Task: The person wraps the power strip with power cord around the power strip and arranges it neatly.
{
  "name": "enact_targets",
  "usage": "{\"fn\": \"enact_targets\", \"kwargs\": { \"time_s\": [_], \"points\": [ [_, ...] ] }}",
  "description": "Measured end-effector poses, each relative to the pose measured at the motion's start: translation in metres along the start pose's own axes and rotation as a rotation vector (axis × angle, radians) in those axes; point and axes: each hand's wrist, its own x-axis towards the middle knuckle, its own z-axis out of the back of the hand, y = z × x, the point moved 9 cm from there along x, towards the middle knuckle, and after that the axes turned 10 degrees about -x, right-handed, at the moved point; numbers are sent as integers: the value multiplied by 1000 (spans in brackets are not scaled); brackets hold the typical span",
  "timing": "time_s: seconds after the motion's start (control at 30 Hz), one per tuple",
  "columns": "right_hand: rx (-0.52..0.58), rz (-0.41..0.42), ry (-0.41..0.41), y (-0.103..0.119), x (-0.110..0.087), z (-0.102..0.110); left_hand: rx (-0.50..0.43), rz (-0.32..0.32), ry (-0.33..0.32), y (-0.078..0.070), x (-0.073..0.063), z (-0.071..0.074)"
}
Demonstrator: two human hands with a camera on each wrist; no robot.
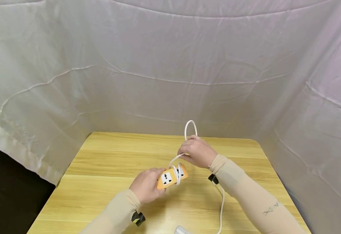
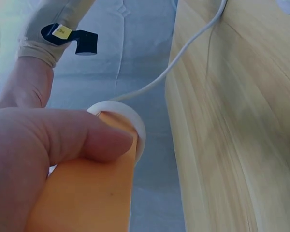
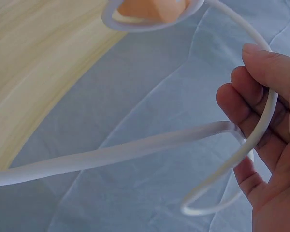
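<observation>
My left hand [image 1: 148, 186] grips one end of an orange power strip [image 1: 166, 178] with white socket faces, held tilted above the table. White cable [image 1: 178, 175] is wound around the strip near its far end. In the left wrist view, the thumb lies along the strip's orange side [image 2: 94, 193]. My right hand [image 1: 198, 151] holds the cable up and to the right of the strip, and a loop [image 1: 190, 121] of it rises above the fingers. In the right wrist view, the cable [image 3: 263, 121] runs between the thumb and curled fingers of the right hand [image 3: 280, 125].
A wooden table [image 1: 100, 162] lies below both hands, with grey fabric walls [image 1: 170, 97] around it. More cable [image 1: 222, 208] hangs below the right forearm towards the near edge. A white object [image 1: 182, 230], partly cut off, lies there; its kind is unclear.
</observation>
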Motion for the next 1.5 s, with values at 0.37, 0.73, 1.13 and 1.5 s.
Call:
{"fn": "enact_targets", "kwargs": {
  "time_s": [0.37,0.73,1.13,1.5],
  "points": [
    [-19,-14,-14,7,1,5,7,29,-82,3,2,9],
    [-20,-54,-78,19,-1,8,12,85,-249,9,2,27],
    [5,-124,-82,20,-6,10,-16,68,-336,9,0,37],
    [115,-194,-66,11,-17,9,-44,-7,-424,4,-9,52]
  ]
}}
